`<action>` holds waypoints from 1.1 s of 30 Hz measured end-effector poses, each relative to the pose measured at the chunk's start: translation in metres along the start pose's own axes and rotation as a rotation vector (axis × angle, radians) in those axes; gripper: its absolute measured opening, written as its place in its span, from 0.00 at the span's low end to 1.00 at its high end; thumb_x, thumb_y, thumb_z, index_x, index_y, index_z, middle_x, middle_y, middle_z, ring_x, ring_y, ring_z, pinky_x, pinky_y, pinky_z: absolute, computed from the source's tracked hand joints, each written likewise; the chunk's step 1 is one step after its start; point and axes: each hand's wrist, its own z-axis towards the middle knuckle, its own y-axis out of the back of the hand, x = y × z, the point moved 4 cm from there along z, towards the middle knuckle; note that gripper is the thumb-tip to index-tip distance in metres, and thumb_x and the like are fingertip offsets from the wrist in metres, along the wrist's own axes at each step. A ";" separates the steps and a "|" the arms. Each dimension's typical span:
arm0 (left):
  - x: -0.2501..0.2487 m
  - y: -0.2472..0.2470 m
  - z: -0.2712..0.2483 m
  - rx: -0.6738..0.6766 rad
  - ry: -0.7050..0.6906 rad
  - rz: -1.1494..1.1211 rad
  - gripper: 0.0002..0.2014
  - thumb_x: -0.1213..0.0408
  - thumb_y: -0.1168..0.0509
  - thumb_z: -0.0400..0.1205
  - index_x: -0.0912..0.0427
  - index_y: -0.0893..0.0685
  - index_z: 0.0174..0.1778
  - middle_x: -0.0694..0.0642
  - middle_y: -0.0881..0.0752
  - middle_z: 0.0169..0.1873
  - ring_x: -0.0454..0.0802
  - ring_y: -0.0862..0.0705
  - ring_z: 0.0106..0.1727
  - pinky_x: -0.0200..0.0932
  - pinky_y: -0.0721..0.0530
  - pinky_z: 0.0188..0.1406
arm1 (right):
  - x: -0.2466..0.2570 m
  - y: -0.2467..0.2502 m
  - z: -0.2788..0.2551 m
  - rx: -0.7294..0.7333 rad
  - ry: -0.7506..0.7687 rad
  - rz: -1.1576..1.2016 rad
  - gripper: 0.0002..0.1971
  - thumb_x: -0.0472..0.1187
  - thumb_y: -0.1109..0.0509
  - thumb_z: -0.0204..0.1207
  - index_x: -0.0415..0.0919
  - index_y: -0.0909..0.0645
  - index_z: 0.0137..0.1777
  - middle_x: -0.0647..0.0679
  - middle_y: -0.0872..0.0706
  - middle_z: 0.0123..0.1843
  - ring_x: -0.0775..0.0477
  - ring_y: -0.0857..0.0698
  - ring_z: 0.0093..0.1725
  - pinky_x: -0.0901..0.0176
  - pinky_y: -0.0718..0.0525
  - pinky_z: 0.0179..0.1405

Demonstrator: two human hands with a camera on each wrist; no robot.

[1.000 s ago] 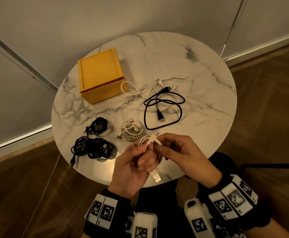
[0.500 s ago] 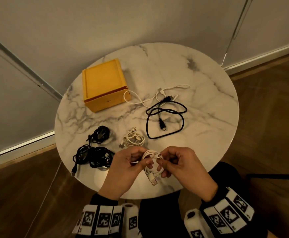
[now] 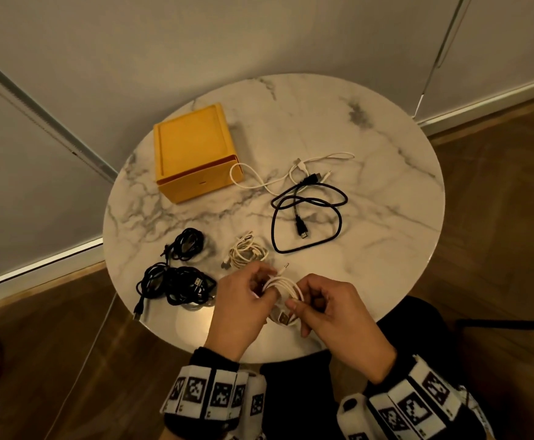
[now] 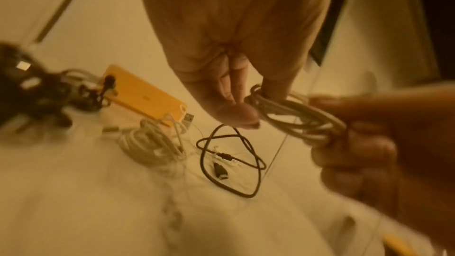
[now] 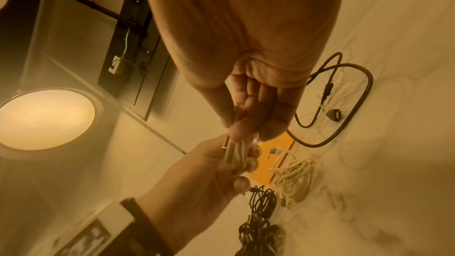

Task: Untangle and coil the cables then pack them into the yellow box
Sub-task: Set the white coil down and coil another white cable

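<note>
Both hands hold a small white cable coil (image 3: 283,285) just above the near edge of the table. My left hand (image 3: 259,287) has its fingers curled through one end of the coil (image 4: 295,118). My right hand (image 3: 297,304) pinches the other end (image 5: 236,151). A USB plug (image 3: 283,319) hangs below the coil. The yellow box (image 3: 195,154) stands closed at the far left. A loose black cable (image 3: 306,217) and a loose white cable (image 3: 291,176) lie tangled right of the box.
A coiled white cable (image 3: 246,250) lies just beyond my hands. Two black coils (image 3: 186,244) (image 3: 173,285) sit at the near left of the round marble table (image 3: 370,138). Wooden floor surrounds the table, with a wall behind it.
The hands have drawn slightly apart, so the white coil now stretches between them. The USB plug has swung under the coil. Cables on the table have not moved.
</note>
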 end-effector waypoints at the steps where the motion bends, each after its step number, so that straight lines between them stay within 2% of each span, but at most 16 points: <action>1: 0.003 -0.001 0.000 0.003 0.044 -0.108 0.20 0.67 0.33 0.66 0.46 0.15 0.53 0.50 0.10 0.37 0.47 0.12 0.34 0.46 0.13 0.30 | 0.000 0.001 0.002 -0.018 -0.020 0.042 0.04 0.35 0.26 0.77 0.38 0.16 0.41 0.44 0.13 0.29 0.47 0.14 0.24 0.49 0.14 0.31; 4: 0.010 -0.004 -0.006 0.042 0.188 -0.522 0.24 0.70 0.29 0.67 0.53 0.17 0.60 0.57 0.09 0.44 0.50 0.12 0.43 0.42 0.15 0.40 | -0.003 0.005 0.006 -0.025 -0.121 0.203 0.04 0.32 0.26 0.76 0.31 0.15 0.42 0.36 0.12 0.30 0.43 0.14 0.23 0.55 0.15 0.26; 7: 0.014 -0.007 -0.014 0.091 0.296 -0.824 0.24 0.71 0.27 0.68 0.60 0.17 0.62 0.63 0.12 0.44 0.52 0.13 0.43 0.42 0.15 0.38 | -0.013 0.005 0.009 -0.001 -0.250 0.376 0.06 0.28 0.28 0.76 0.22 0.18 0.44 0.30 0.12 0.31 0.39 0.13 0.23 0.55 0.15 0.22; 9: 0.021 -0.006 -0.016 0.063 0.318 -0.858 0.24 0.70 0.26 0.67 0.63 0.17 0.61 0.63 0.12 0.44 0.52 0.14 0.42 0.42 0.14 0.36 | -0.021 0.003 0.014 0.037 -0.331 0.451 0.07 0.27 0.28 0.76 0.20 0.19 0.45 0.29 0.13 0.32 0.39 0.12 0.24 0.55 0.14 0.22; 11: 0.030 -0.005 -0.013 0.015 0.313 -0.717 0.23 0.69 0.23 0.67 0.62 0.16 0.59 0.63 0.11 0.45 0.53 0.13 0.42 0.44 0.15 0.33 | -0.027 -0.001 0.020 0.089 -0.397 0.459 0.06 0.28 0.28 0.75 0.22 0.18 0.45 0.30 0.13 0.32 0.39 0.11 0.25 0.55 0.12 0.23; 14: 0.048 -0.005 -0.007 -0.036 0.319 -0.417 0.14 0.74 0.24 0.73 0.58 0.14 0.53 0.62 0.10 0.44 0.50 0.12 0.36 0.43 0.17 0.23 | -0.038 -0.006 0.036 0.137 -0.427 0.342 0.05 0.29 0.27 0.76 0.25 0.16 0.45 0.33 0.13 0.30 0.42 0.11 0.25 0.57 0.12 0.25; 16: 0.061 -0.005 -0.003 -0.066 0.343 -0.322 0.13 0.73 0.25 0.73 0.56 0.14 0.51 0.61 0.10 0.41 0.48 0.12 0.33 0.42 0.20 0.19 | -0.043 -0.009 0.050 0.136 -0.417 0.239 0.07 0.30 0.26 0.75 0.23 0.15 0.46 0.29 0.13 0.32 0.44 0.12 0.24 0.57 0.12 0.25; 18: 0.071 -0.004 0.000 -0.098 0.344 -0.253 0.12 0.71 0.23 0.72 0.54 0.13 0.48 0.58 0.10 0.38 0.48 0.13 0.33 0.41 0.22 0.19 | -0.046 -0.013 0.060 0.137 -0.409 0.159 0.09 0.31 0.24 0.73 0.23 0.13 0.47 0.27 0.12 0.35 0.44 0.12 0.24 0.60 0.14 0.23; 21: 0.080 -0.002 0.002 -0.121 0.305 -0.131 0.07 0.67 0.22 0.72 0.53 0.13 0.42 0.52 0.10 0.33 0.50 0.12 0.34 0.41 0.22 0.23 | -0.048 -0.014 0.068 0.123 -0.376 0.013 0.05 0.31 0.23 0.73 0.27 0.12 0.41 0.31 0.12 0.30 0.46 0.12 0.23 0.61 0.17 0.20; 23: 0.080 -0.003 0.004 -0.113 0.256 -0.023 0.05 0.63 0.22 0.72 0.51 0.13 0.38 0.49 0.10 0.30 0.45 0.12 0.33 0.37 0.20 0.29 | -0.048 -0.013 0.072 0.091 -0.305 -0.151 0.05 0.34 0.22 0.72 0.31 0.11 0.38 0.36 0.11 0.30 0.48 0.13 0.24 0.63 0.18 0.22; 25: 0.081 -0.002 0.004 -0.115 0.202 0.106 0.06 0.59 0.22 0.72 0.49 0.14 0.34 0.46 0.12 0.28 0.37 0.14 0.31 0.31 0.21 0.32 | -0.046 -0.012 0.078 0.097 -0.176 -0.432 0.05 0.41 0.21 0.70 0.40 0.09 0.38 0.44 0.09 0.34 0.52 0.14 0.32 0.71 0.24 0.28; 27: 0.082 0.000 0.003 -0.093 0.190 0.210 0.09 0.53 0.23 0.71 0.48 0.15 0.31 0.44 0.14 0.26 0.36 0.16 0.31 0.32 0.23 0.31 | -0.045 -0.012 0.081 0.121 -0.102 -0.606 0.05 0.46 0.22 0.68 0.46 0.08 0.40 0.50 0.09 0.37 0.54 0.15 0.39 0.68 0.28 0.33; 30: 0.085 -0.002 -0.002 0.012 0.228 0.339 0.15 0.45 0.27 0.73 0.48 0.18 0.25 0.45 0.17 0.22 0.39 0.18 0.28 0.39 0.26 0.27 | -0.048 -0.011 0.087 0.144 -0.099 -0.621 0.08 0.49 0.20 0.67 0.46 0.10 0.42 0.52 0.10 0.40 0.53 0.14 0.42 0.61 0.21 0.39; 31: 0.085 -0.003 -0.004 0.050 0.251 0.354 0.17 0.44 0.29 0.74 0.49 0.17 0.24 0.45 0.16 0.21 0.40 0.18 0.26 0.40 0.25 0.27 | -0.048 -0.010 0.088 0.145 -0.106 -0.611 0.10 0.50 0.20 0.66 0.46 0.10 0.43 0.52 0.10 0.41 0.53 0.14 0.42 0.59 0.18 0.42; 33: 0.084 -0.006 -0.005 0.095 0.313 0.246 0.17 0.50 0.30 0.78 0.53 0.14 0.25 0.47 0.14 0.21 0.45 0.16 0.22 0.41 0.20 0.26 | -0.050 -0.008 0.088 0.140 -0.117 -0.563 0.14 0.52 0.19 0.65 0.45 0.11 0.46 0.51 0.10 0.42 0.53 0.14 0.43 0.58 0.17 0.45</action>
